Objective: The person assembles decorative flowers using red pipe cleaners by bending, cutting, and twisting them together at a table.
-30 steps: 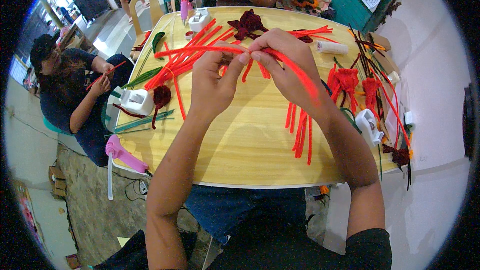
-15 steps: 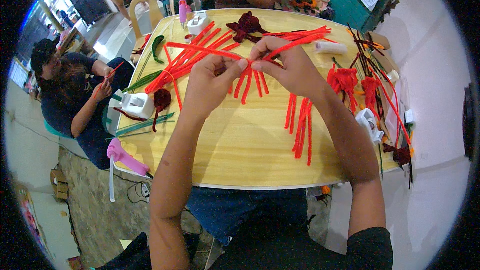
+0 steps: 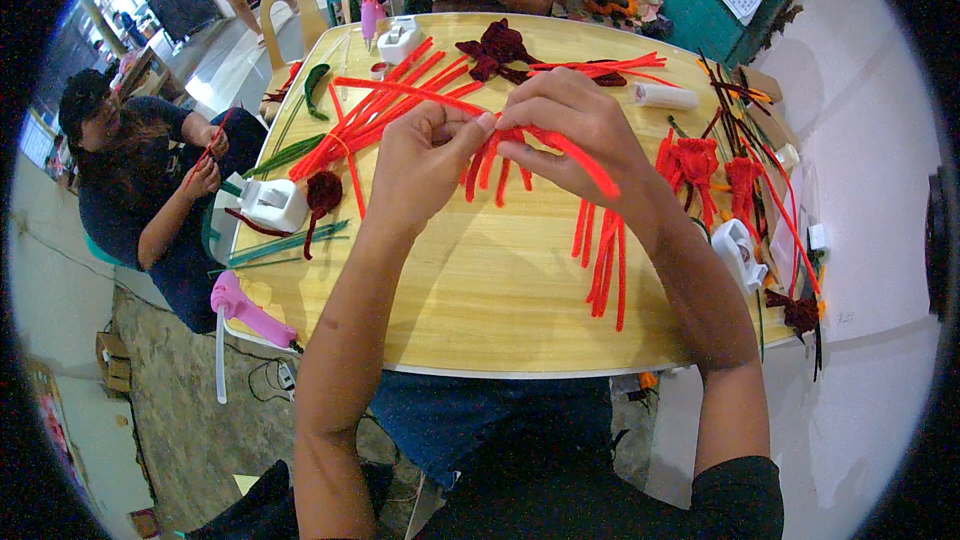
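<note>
Both my hands meet over the far middle of the table, holding red pipe cleaners point(image 3: 580, 157). My left hand point(image 3: 428, 155) pinches them between thumb and fingers. My right hand point(image 3: 575, 130) is closed on them just beside it; one long end curves down over that hand. Several shorter red ends hang below my fingertips. Behind my left hand lies a bundle of red pipe cleaners point(image 3: 345, 135). More loose red pipe cleaners point(image 3: 604, 270) rest on the table below my right wrist. Exactly how the held strands join is hidden by my fingers.
A pink glue gun point(image 3: 250, 312) lies at the near left edge, close to a white tape dispenser point(image 3: 275, 204). Dark red fuzzy flowers point(image 3: 497, 48) sit at the back. Red fuzzy pieces point(image 3: 694, 166) and another white dispenser point(image 3: 738, 254) are at the right. A person point(image 3: 140, 175) works at the left.
The long red end at my right hand has swung down from pointing up and right, now curving over that hand. My right fingers have shifted their grip. My left hand stays nearly in place.
</note>
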A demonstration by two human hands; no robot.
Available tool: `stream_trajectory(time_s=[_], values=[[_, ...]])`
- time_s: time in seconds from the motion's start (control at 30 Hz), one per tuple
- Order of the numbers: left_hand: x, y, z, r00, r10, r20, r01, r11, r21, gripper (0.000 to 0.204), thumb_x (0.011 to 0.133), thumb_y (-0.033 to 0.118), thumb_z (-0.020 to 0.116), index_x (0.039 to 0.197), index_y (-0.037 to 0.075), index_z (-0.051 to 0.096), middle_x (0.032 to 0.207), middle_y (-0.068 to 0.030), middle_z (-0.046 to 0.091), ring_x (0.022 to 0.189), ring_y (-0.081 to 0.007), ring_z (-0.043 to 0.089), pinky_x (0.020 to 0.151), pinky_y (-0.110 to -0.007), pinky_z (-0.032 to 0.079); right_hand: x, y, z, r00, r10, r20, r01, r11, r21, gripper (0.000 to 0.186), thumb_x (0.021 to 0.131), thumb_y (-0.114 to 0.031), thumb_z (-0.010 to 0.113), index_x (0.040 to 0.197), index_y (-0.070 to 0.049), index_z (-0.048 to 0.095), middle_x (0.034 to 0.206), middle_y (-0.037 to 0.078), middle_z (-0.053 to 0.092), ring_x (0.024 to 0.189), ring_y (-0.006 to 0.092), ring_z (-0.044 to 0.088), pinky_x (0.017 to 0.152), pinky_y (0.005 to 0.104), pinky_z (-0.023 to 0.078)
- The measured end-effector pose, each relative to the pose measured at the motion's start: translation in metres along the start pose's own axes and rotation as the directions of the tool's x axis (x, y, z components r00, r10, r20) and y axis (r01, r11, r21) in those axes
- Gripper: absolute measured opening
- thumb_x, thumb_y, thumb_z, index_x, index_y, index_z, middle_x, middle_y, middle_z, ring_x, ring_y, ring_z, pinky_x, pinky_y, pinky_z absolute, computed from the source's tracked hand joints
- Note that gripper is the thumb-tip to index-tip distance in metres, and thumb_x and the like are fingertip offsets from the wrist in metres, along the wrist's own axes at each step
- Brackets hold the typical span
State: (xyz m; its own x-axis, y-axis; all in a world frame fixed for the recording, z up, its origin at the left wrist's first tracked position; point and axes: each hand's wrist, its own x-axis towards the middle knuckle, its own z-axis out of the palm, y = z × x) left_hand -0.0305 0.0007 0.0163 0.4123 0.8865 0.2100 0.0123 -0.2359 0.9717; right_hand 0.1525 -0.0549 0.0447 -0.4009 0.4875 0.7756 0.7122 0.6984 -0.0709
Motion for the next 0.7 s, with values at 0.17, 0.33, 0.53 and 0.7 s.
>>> stream_trajectory(time_s=[0.17, 0.33, 0.53, 0.7], values=[[-0.002, 0.003, 0.005, 1.000, 0.007, -0.014, -0.008, 0.998, -0.065, 0.023, 0.086, 0.020, 0.070, 0.086, -0.001, 0.065, 0.073, -0.0050, 0.067, 0.062, -0.0043, 0.056, 0.055, -0.020, 0.043, -0.001, 0.001, 0.002, 0.998, -0.047, -0.047, 0.046, 0.999, -0.013, 0.019, 0.069, -0.012, 0.075, 0.083, -0.007, 0.063, 0.085, 0.007, 0.059, 0.082, 0.0260, 0.059, 0.070, 0.0375, 0.048], [-0.004, 0.010, 0.006, 1.000, -0.026, -0.012, 0.026, 0.998, -0.057, 0.020, 0.088, 0.019, 0.068, 0.086, 0.000, 0.064, 0.077, -0.0028, 0.066, 0.065, -0.0066, 0.056, 0.058, -0.020, 0.042, -0.005, 0.006, -0.001, 0.998, -0.050, 0.046, 0.046, 0.995, 0.087, 0.025, 0.070, -0.001, 0.075, 0.090, -0.007, 0.062, 0.094, 0.008, 0.059, 0.085, 0.0240, 0.060, 0.074, 0.0334, 0.050], [-0.002, 0.005, 0.003, 1.000, -0.025, -0.007, 0.024, 0.986, -0.163, 0.023, 0.086, 0.021, 0.070, 0.091, -0.001, 0.066, 0.075, -0.0016, 0.066, 0.065, -0.0039, 0.055, 0.056, -0.019, 0.041, 0.001, -0.003, 0.000, 0.929, 0.360, 0.087, -0.362, 0.831, 0.423, 0.021, 0.075, -0.002, 0.074, 0.093, -0.004, 0.062, 0.099, 0.005, 0.059, 0.092, 0.0163, 0.060, 0.078, 0.0289, 0.051], [-0.002, 0.005, 0.005, 0.994, -0.013, 0.105, 0.033, 0.980, -0.197, 0.019, 0.088, 0.017, 0.067, 0.100, 0.001, 0.068, 0.085, -0.0024, 0.067, 0.074, -0.0072, 0.058, 0.068, -0.022, 0.046, -0.004, 0.008, 0.001, 0.826, 0.543, 0.153, -0.535, 0.669, 0.516, 0.020, 0.078, -0.006, 0.073, 0.096, -0.004, 0.065, 0.092, 0.004, 0.066, 0.088, 0.0125, 0.062, 0.079, 0.0265, 0.051]])
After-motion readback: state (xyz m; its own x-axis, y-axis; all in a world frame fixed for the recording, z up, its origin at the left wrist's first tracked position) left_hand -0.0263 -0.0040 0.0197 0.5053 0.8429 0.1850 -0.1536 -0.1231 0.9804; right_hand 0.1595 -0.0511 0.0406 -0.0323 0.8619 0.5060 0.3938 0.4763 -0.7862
